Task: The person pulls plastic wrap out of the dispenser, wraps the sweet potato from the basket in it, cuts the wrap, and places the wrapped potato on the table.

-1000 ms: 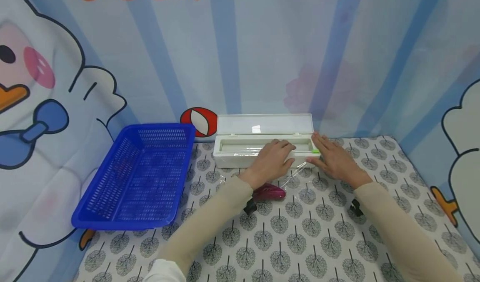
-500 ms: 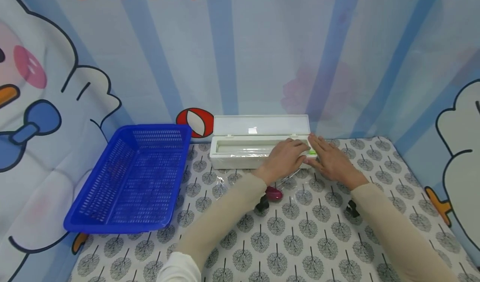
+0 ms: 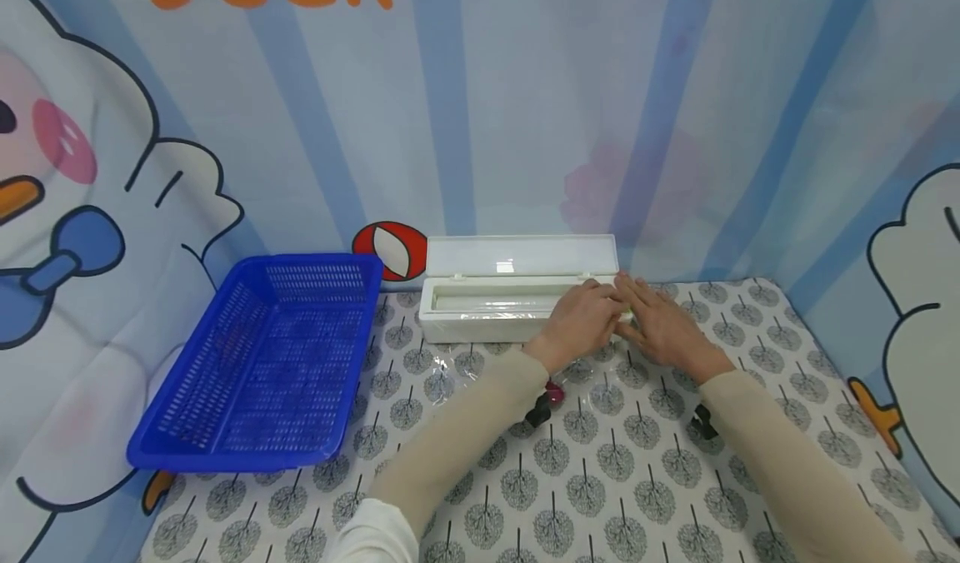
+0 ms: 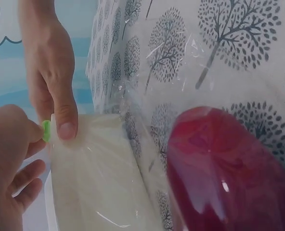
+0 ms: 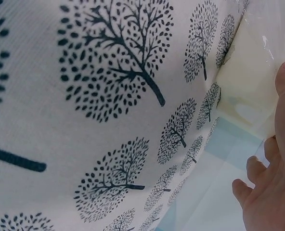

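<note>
A white cling film dispenser (image 3: 483, 331) sits against the back wall, its lid (image 3: 521, 256) raised. My left hand (image 3: 581, 323) is at its right end, where the left wrist view shows thumb and fingertips pinching the small green slider (image 4: 46, 131). With the thumb on the front face and the fingers round the end, my right hand (image 3: 667, 328) grips the same end of the dispenser. Clear cling film (image 4: 181, 60) drapes from the dispenser's front onto the table. Under that film lies a glossy, rounded purple-red thing (image 4: 224, 178), mostly hidden by my left arm in the head view.
A blue plastic basket (image 3: 258, 460) stands on the left of the table, a short way from the dispenser. The tablecloth (image 3: 615, 505) has a tree print. A cartoon backdrop (image 3: 510, 113) rises right behind the dispenser.
My left hand has slid right along the dispenser's top to the green slider, meeting the right hand. Its forearm now covers more of the purple-red thing. The right hand has hardly moved.
</note>
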### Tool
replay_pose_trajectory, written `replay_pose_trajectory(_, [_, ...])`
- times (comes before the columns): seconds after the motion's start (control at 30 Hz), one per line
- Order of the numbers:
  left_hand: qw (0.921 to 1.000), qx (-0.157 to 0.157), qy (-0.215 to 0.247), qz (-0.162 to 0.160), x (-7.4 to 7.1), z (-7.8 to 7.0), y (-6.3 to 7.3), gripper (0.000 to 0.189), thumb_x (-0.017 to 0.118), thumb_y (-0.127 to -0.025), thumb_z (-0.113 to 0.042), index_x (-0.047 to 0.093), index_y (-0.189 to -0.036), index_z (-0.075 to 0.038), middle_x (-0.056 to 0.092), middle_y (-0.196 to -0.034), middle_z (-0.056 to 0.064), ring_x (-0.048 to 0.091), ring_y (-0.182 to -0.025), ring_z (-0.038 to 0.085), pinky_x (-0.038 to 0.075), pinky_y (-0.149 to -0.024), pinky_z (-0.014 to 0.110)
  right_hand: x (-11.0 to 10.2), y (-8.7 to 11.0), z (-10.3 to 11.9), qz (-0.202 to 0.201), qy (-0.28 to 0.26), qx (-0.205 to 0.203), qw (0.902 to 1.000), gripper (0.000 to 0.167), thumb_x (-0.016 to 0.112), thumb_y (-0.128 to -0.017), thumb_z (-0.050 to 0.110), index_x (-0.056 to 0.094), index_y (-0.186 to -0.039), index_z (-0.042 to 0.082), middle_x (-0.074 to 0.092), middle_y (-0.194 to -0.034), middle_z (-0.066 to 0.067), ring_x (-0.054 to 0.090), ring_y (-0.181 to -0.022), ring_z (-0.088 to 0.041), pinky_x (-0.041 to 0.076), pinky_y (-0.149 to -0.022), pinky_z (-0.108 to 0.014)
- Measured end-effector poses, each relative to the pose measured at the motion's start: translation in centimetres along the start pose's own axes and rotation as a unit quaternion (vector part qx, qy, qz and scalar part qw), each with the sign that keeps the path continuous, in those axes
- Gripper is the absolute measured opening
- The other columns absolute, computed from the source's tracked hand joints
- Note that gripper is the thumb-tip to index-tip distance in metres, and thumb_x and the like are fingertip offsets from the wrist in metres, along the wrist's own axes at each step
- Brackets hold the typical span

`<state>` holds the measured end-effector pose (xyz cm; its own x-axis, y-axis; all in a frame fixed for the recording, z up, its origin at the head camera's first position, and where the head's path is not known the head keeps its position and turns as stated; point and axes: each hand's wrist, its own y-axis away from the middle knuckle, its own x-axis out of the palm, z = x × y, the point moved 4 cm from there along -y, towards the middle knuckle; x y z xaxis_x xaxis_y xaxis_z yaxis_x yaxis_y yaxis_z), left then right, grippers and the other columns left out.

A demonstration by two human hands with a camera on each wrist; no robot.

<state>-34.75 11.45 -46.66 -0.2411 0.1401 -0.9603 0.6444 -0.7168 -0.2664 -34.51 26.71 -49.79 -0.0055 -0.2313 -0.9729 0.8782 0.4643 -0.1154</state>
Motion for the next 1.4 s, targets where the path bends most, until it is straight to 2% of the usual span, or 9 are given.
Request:
replay_pose_trajectory(0.3, [0.9995,-0.001,0.028,-0.015,0.4,0.2,-0.4,0.026,0.063,-0.108,-0.020,0.077,-0.130,-0.023,0.074,-0.134,-0.007,0.066,-0.121,0.008,0.047,-0.113,0.024,0.1,0.1,0.3,0.002,0.011,-0.002,0.9999,0.079,0.059,-0.111,0.032,0.019,-0.168,-0.003,0.020,-0.174,-0.027,0.028,-0.157,-0.053,0.025,-0.127,-0.068])
replay_pose_trajectory(0.43, [0.9991,0.000,0.036,-0.021,0.5,0.2,-0.6,0.024,0.065,-0.107,-0.018,0.080,-0.125,-0.023,0.078,-0.121,-0.008,0.068,-0.111,0.008,0.049,-0.108,0.025,0.0,0.1,0.3,0.000,0.013,0.001,0.9999,0.079,0.059,-0.111,0.034,0.019,-0.168,-0.003,0.021,-0.174,-0.027,0.029,-0.156,-0.052,0.026,-0.126,-0.068])
replay_pose_trajectory(0.57, [0.9980,0.002,0.055,-0.029,0.4,0.2,-0.7,0.024,0.066,-0.104,-0.013,0.081,-0.121,-0.021,0.079,-0.112,-0.005,0.069,-0.102,0.009,0.048,-0.109,0.027,-0.2,0.0,0.4,-0.004,0.019,0.002,0.9998,0.078,0.059,-0.110,0.033,0.020,-0.168,-0.003,0.023,-0.174,-0.026,0.030,-0.156,-0.053,0.029,-0.124,-0.070])
replay_pose_trajectory(0.73, [0.9961,-0.026,0.081,-0.022,0.4,0.6,-0.4,0.025,0.071,-0.100,-0.013,0.081,-0.122,-0.019,0.078,-0.111,-0.002,0.066,-0.099,0.013,0.053,-0.101,0.024,-0.1,0.0,0.3,-0.007,0.024,-0.004,0.9997,0.078,0.057,-0.111,0.037,0.021,-0.167,-0.004,0.023,-0.174,-0.026,0.031,-0.155,-0.052,0.030,-0.124,-0.069])
replay_pose_trajectory(0.8, [0.9947,-0.036,0.094,-0.019,0.4,0.8,-0.2,0.027,0.072,-0.098,-0.013,0.081,-0.123,-0.019,0.077,-0.112,-0.002,0.065,-0.099,0.014,0.055,-0.094,0.022,-0.1,0.0,0.3,-0.011,0.025,-0.005,0.9996,0.079,0.057,-0.111,0.039,0.022,-0.167,-0.003,0.024,-0.174,-0.025,0.032,-0.155,-0.052,0.030,-0.124,-0.069])
replay_pose_trajectory(0.9, [0.9926,-0.040,0.112,-0.020,0.4,0.9,-0.1,0.029,0.074,-0.096,-0.012,0.080,-0.124,-0.018,0.077,-0.111,-0.001,0.064,-0.100,0.014,0.056,-0.092,0.022,0.0,0.0,0.1,-0.020,0.029,-0.004,0.9994,0.079,0.056,-0.111,0.042,0.023,-0.167,-0.003,0.026,-0.173,-0.025,0.034,-0.154,-0.052,0.031,-0.123,-0.069])
replay_pose_trajectory(1.4, [0.9950,-0.027,0.089,-0.034,-0.1,1.5,0.5,0.029,0.070,-0.095,-0.010,0.083,-0.120,-0.020,0.078,-0.103,-0.001,0.065,-0.094,0.015,0.056,-0.093,0.022,0.0,-0.1,0.3,0.001,0.030,0.020,0.9993,0.082,0.054,-0.111,0.048,0.021,-0.169,0.002,0.022,-0.176,-0.021,0.030,-0.156,-0.051,0.025,-0.126,-0.070])
